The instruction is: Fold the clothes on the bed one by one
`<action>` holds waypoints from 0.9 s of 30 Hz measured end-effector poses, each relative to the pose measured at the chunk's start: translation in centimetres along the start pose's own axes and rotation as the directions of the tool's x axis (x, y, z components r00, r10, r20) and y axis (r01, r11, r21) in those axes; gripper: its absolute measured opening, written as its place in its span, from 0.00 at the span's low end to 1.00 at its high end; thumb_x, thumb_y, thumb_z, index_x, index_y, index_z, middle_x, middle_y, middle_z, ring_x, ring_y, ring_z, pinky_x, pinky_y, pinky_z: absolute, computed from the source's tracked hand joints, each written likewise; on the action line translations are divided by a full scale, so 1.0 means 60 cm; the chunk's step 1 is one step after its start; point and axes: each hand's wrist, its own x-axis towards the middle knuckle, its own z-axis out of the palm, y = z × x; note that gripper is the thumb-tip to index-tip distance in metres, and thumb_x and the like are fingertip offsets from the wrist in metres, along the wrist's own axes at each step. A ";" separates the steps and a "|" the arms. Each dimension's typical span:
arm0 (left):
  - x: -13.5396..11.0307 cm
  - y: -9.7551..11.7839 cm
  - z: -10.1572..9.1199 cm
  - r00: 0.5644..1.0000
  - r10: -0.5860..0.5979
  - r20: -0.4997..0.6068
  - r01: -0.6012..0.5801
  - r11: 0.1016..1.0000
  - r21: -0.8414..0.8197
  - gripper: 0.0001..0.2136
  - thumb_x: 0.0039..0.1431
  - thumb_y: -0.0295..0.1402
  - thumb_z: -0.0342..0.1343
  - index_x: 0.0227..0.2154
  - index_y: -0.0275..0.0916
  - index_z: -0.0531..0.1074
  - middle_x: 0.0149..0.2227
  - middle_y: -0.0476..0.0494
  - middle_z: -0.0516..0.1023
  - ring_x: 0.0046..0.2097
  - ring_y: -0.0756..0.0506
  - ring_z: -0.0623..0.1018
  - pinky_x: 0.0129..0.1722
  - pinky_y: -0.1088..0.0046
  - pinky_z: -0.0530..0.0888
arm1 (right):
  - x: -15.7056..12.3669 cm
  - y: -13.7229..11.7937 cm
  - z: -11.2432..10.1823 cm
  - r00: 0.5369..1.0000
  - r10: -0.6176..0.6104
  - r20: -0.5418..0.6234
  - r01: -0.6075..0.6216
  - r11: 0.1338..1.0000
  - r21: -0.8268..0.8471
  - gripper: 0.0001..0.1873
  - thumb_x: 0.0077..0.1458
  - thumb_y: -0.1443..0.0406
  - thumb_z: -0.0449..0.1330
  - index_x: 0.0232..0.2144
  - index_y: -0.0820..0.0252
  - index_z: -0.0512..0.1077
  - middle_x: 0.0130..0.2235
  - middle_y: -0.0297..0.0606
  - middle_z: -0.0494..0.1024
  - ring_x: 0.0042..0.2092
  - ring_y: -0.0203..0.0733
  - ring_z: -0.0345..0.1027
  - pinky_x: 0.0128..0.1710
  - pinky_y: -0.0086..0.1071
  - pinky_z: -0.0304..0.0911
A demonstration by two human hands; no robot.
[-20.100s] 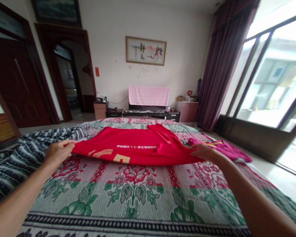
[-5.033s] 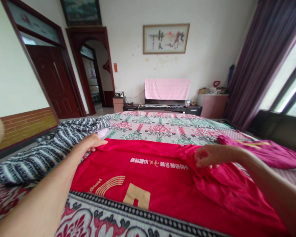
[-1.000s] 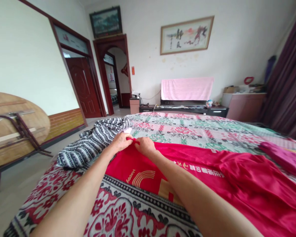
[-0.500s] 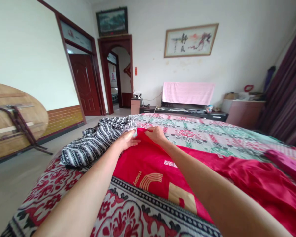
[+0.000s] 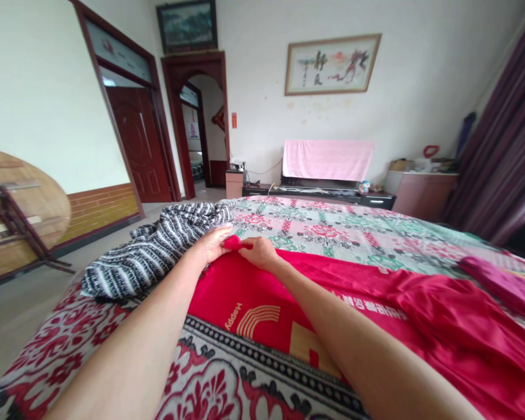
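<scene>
A shiny red cloth point(image 5: 245, 286) with gold shapes, the word "Happy" and white lettering lies spread over the bed. At its far left corner, my left hand point(image 5: 210, 244) has its thumb and fingers around a raised bit of the fabric. My right hand point(image 5: 260, 254) pinches the same raised edge just beside it, a small gap from the left. The cloth's right part is bunched in loose folds. Close to my left hand, a black-and-white striped knitted garment point(image 5: 144, 256) lies in a heap.
The bed wears a floral cover point(image 5: 214, 379). A magenta item point(image 5: 503, 286) lies at its right. A folded round table point(image 5: 21, 198) leans at the left wall. Beyond the bed, a pink towel point(image 5: 328, 158) drapes over a screen on a low cabinet.
My hands have come closer together and now lift a bit of the red cloth's corner between them. More white lettering shows beside my right forearm. The view has shifted slightly.
</scene>
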 end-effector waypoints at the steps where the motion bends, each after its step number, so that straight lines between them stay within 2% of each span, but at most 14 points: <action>1: -0.001 0.001 0.000 1.000 0.017 -0.003 -0.017 1.000 0.006 0.16 0.54 0.22 0.55 0.47 0.35 0.68 0.34 0.42 0.78 0.29 0.49 0.78 0.28 0.73 0.76 | -0.002 0.001 0.003 1.000 -0.011 0.016 0.012 1.000 -0.013 0.15 0.50 0.63 0.56 0.38 0.51 0.79 0.38 0.32 0.81 0.42 0.42 0.73 0.42 0.28 0.63; 5: -0.003 -0.002 0.003 0.998 0.056 0.003 -0.056 0.995 0.079 0.24 0.48 0.18 0.56 0.50 0.34 0.68 0.40 0.39 0.78 0.30 0.50 0.78 0.30 0.74 0.76 | -0.007 0.003 0.007 0.998 -0.048 0.044 0.048 0.999 -0.013 0.17 0.49 0.64 0.57 0.42 0.49 0.77 0.41 0.31 0.80 0.43 0.43 0.73 0.43 0.29 0.64; 7: -0.001 -0.008 0.002 0.996 0.072 -0.055 -0.057 0.970 0.236 0.27 0.47 0.18 0.56 0.53 0.34 0.67 0.41 0.39 0.79 0.30 0.49 0.78 0.32 0.73 0.76 | -0.010 0.002 0.007 0.995 -0.079 0.063 0.080 0.997 -0.013 0.19 0.48 0.64 0.57 0.44 0.49 0.76 0.44 0.31 0.80 0.45 0.43 0.72 0.45 0.29 0.64; 8: 0.000 -0.011 0.000 0.990 0.099 -0.104 -0.055 0.928 0.368 0.28 0.47 0.19 0.57 0.54 0.35 0.66 0.41 0.39 0.79 0.31 0.49 0.78 0.33 0.73 0.76 | -0.011 0.001 0.006 0.991 -0.104 0.079 0.105 0.994 -0.012 0.20 0.48 0.65 0.58 0.44 0.49 0.76 0.45 0.31 0.79 0.46 0.43 0.72 0.47 0.29 0.63; 11: 0.006 -0.017 -0.011 0.949 0.231 -0.214 -0.015 0.711 0.703 0.27 0.44 0.21 0.59 0.52 0.35 0.70 0.44 0.38 0.79 0.39 0.43 0.79 0.37 0.71 0.74 | -0.016 -0.002 0.001 0.976 -0.176 0.130 0.178 0.984 0.000 0.20 0.47 0.66 0.57 0.44 0.51 0.76 0.46 0.33 0.79 0.47 0.43 0.71 0.48 0.30 0.63; 15: 0.012 -0.010 -0.027 0.911 0.334 -0.241 0.026 0.537 0.843 0.22 0.41 0.25 0.61 0.44 0.38 0.77 0.50 0.38 0.76 0.50 0.38 0.74 0.47 0.68 0.70 | -0.026 0.006 -0.026 0.984 -0.149 0.095 0.154 0.987 -0.050 0.18 0.48 0.67 0.56 0.42 0.54 0.77 0.42 0.35 0.80 0.43 0.42 0.73 0.45 0.30 0.64; 17: 0.011 -0.003 -0.027 0.901 0.384 -0.202 0.053 0.364 0.930 0.20 0.44 0.28 0.60 0.44 0.39 0.77 0.49 0.40 0.77 0.51 0.38 0.74 0.48 0.68 0.69 | -0.035 0.021 -0.054 0.990 -0.134 0.046 0.138 0.986 -0.090 0.17 0.48 0.67 0.56 0.41 0.56 0.77 0.40 0.37 0.81 0.41 0.42 0.73 0.43 0.30 0.64; 19: 0.009 0.002 -0.022 0.903 0.413 -0.117 0.043 0.185 0.982 0.18 0.48 0.31 0.57 0.45 0.41 0.76 0.48 0.42 0.78 0.49 0.40 0.75 0.46 0.70 0.69 | -0.050 0.044 -0.089 0.992 -0.122 0.029 0.125 0.984 -0.129 0.17 0.48 0.68 0.55 0.39 0.57 0.78 0.38 0.37 0.81 0.38 0.41 0.74 0.40 0.29 0.65; 20: 0.007 0.003 -0.017 0.906 0.415 -0.080 0.026 0.136 0.990 0.17 0.50 0.33 0.56 0.45 0.41 0.77 0.47 0.43 0.78 0.49 0.41 0.76 0.46 0.70 0.70 | -0.059 0.058 -0.106 0.994 -0.104 0.032 0.107 0.982 -0.154 0.16 0.48 0.68 0.54 0.38 0.56 0.78 0.36 0.37 0.81 0.37 0.40 0.74 0.39 0.29 0.65; 23: 0.002 -0.004 -0.002 0.918 0.393 0.054 -0.076 0.041 0.996 0.17 0.54 0.39 0.53 0.45 0.42 0.76 0.49 0.43 0.77 0.51 0.42 0.74 0.50 0.71 0.68 | -0.095 0.099 -0.148 0.998 -0.024 0.051 0.035 0.974 -0.226 0.16 0.48 0.69 0.54 0.36 0.56 0.79 0.34 0.38 0.81 0.35 0.41 0.74 0.39 0.31 0.65; 25: -0.002 -0.014 0.005 0.920 0.348 0.183 -0.191 -0.012 0.982 0.22 0.54 0.43 0.52 0.50 0.40 0.72 0.56 0.42 0.71 0.57 0.42 0.69 0.57 0.70 0.62 | -0.122 0.121 -0.158 0.998 -0.028 0.047 0.039 0.968 -0.249 0.17 0.50 0.68 0.53 0.40 0.58 0.77 0.39 0.41 0.81 0.40 0.43 0.74 0.43 0.34 0.65; 27: -0.005 -0.026 0.008 0.931 0.258 0.257 -0.262 -0.016 0.965 0.30 0.53 0.48 0.52 0.57 0.39 0.66 0.63 0.38 0.60 0.63 0.40 0.60 0.61 0.67 0.55 | -0.147 0.134 -0.155 0.996 -0.065 0.059 0.078 0.965 -0.252 0.20 0.54 0.67 0.52 0.47 0.62 0.73 0.49 0.46 0.76 0.49 0.45 0.70 0.50 0.36 0.62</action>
